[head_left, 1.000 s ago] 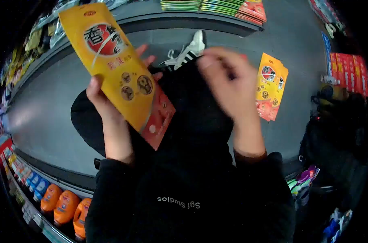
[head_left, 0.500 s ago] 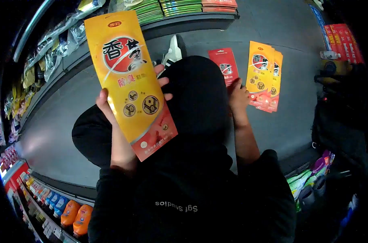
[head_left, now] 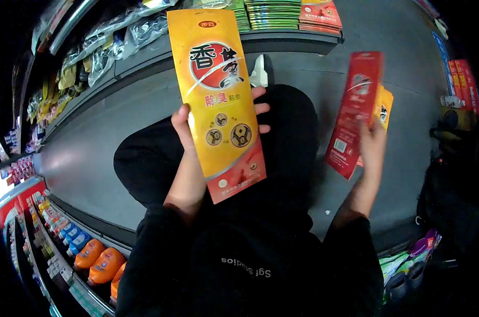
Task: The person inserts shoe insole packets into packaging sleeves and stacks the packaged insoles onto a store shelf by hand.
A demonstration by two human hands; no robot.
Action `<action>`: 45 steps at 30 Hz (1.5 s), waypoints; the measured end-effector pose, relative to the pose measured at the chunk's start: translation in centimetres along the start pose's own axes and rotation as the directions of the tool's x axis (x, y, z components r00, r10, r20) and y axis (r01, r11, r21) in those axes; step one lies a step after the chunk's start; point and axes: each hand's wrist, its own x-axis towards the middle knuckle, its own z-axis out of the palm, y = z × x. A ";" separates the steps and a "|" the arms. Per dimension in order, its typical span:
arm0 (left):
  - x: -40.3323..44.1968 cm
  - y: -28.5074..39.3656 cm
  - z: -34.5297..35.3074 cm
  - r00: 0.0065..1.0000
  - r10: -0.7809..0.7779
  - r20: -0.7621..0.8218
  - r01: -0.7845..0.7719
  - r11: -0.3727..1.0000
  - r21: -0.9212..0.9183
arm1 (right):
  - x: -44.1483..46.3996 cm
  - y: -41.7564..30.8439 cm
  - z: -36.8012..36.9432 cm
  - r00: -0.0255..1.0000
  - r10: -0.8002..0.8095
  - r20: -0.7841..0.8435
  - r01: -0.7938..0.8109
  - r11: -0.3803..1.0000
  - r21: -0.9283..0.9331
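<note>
My left hand [head_left: 185,136] is closed around a yellow and red insole packet [head_left: 218,113], thumb on its left edge and fingers showing past its right edge. The packet stands nearly upright, printed front towards me. On the right, my right hand [head_left: 373,141] grips a red insole packet [head_left: 347,121] with a barcode on its visible side; its top is blurred. Behind that red packet, another yellow packet [head_left: 384,108] partly shows, the rest of it covered.
Flat packets [head_left: 273,15] lie in stacks on a low shelf [head_left: 292,41] ahead. Orange bottles [head_left: 106,266] line a shelf at lower left. Bagged goods [head_left: 144,34] fill the upper left shelf. Red packages [head_left: 463,84] stand at far right. Grey floor [head_left: 91,148] surrounds my crossed legs.
My right hand has lifted the red packet from beside my knee and moved it right, over the yellow packets. The left-hand packet appears further right in view and more upright.
</note>
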 end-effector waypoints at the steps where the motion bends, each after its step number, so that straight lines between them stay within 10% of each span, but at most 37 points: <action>1: 0.0 -0.1 0.1 1.000 0.006 -0.004 -0.006 1.000 0.003 | -0.3 -2.1 -0.8 0.999 0.034 -0.003 -0.033 0.970 0.240; 5: 0.2 -0.4 0.2 0.998 0.060 -0.009 -0.058 0.990 0.127 | -3.1 -10.1 -0.4 0.981 -0.181 0.072 0.134 0.893 0.429; 12: -0.7 -0.4 0.2 0.978 0.195 -0.078 -0.153 0.915 0.374 | -6.8 -19.1 7.2 0.810 -0.438 0.390 0.492 0.870 -0.045; 19: -2.4 0.5 -1.7 0.984 0.178 -0.001 -0.177 0.980 0.088 | -8.6 -20.3 13.0 0.683 -0.590 0.430 0.653 0.758 0.004; 27: -3.3 2.0 -3.1 0.975 0.213 -0.068 -0.213 0.977 0.005 | -8.9 -19.0 13.8 0.587 -0.613 0.528 0.639 0.752 0.163; 29: -3.1 2.5 -4.1 0.955 0.294 -0.049 -0.297 0.950 -0.093 | -8.1 -17.9 13.8 0.612 -0.715 0.339 0.642 0.699 0.315; 33: -4.1 3.9 -5.2 0.975 0.223 0.009 -0.197 0.876 -0.440 | -7.0 -15.0 13.2 0.819 -0.406 0.405 0.284 0.901 0.329; 39: -3.3 4.6 -7.8 0.945 0.301 0.129 -0.196 0.835 -0.515 | -7.9 -14.6 12.3 0.393 -0.223 0.892 0.039 0.973 0.226; 45: -3.6 4.7 -7.8 0.962 0.255 0.094 -0.159 0.808 -0.568 | -8.6 -13.7 14.2 0.428 -0.430 0.795 0.159 0.902 0.402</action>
